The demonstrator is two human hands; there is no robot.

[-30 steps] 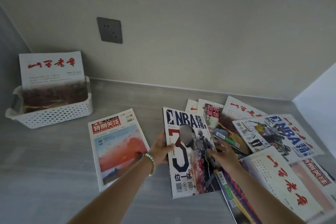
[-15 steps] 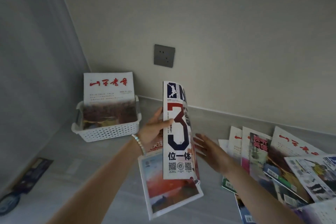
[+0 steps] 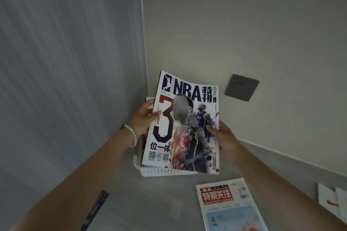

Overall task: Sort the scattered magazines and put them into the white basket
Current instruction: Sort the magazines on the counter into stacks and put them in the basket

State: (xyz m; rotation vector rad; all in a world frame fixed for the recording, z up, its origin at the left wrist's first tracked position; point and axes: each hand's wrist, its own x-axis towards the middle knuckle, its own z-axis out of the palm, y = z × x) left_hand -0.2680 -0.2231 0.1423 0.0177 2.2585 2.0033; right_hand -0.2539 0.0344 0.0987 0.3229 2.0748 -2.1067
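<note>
Glossy magazine (image 3: 181, 124) moved to perforated white basket (image 3: 165, 172), upright

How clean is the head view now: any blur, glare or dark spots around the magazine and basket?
Head view: dim, even light, no glare; NBA magazine cover lettering reads sharp; white basket mostly hidden behind it; side wall looks streaked and smeared.

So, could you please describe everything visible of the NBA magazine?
The NBA magazine is a glossy issue with a white cover, a blue NBA title, a large red and navy 3 and basketball players in dark jerseys. It is held nearly upright, cover toward the camera, its lower edge over the white basket. The left hand grips its left edge, the right hand its right edge.
</note>
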